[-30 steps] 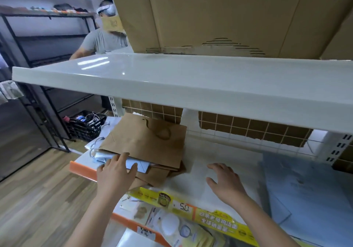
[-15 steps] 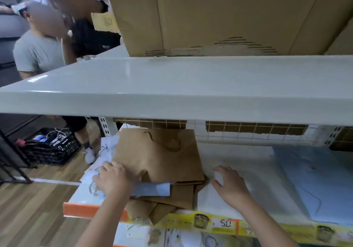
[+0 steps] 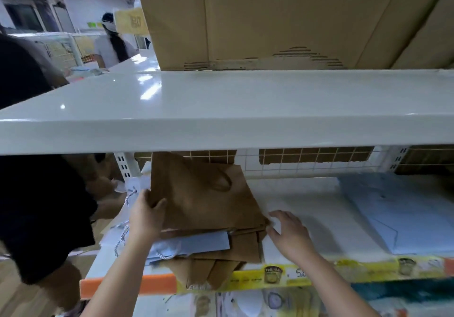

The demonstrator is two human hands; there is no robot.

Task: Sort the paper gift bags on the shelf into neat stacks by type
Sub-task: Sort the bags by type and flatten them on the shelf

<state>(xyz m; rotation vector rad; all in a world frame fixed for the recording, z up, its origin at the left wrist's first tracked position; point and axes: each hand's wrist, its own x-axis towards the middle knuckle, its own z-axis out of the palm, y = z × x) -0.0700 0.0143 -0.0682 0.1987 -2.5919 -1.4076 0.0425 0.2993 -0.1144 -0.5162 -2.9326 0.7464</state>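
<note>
— Left hand (image 3: 147, 218) first: we see it gripping the left edge of the top brown kraft gift bag (image 3: 204, 194), thumb on the upper face, the other fingers hidden beneath it.

— And our right hand (image 3: 290, 233)?

— We see it with fingers spread and relaxed, lying on the white shelf (image 3: 307, 201) just beside the right corner of the brown pile; the fingertips look to touch that corner, though blur keeps us from being sure.

— Where do the bags sit?

— We find them at the left end of the shelf. That top brown bag is tilted, its far edge raised toward the wire mesh back panel (image 3: 314, 162). Under it lies a pale blue gift bag (image 3: 196, 243) with a twisted rope handle (image 3: 122, 235), and more brown bags (image 3: 221, 265) overhang the yellow price strip (image 3: 282, 275). Well apart to the right, we see a flat pile of light blue bags (image 3: 398, 213).

— Anything else?

— We note a cardboard box (image 3: 270, 17) on the upper shelf (image 3: 221, 110), and a person in dark clothes (image 3: 36, 181) close on the left.
</note>
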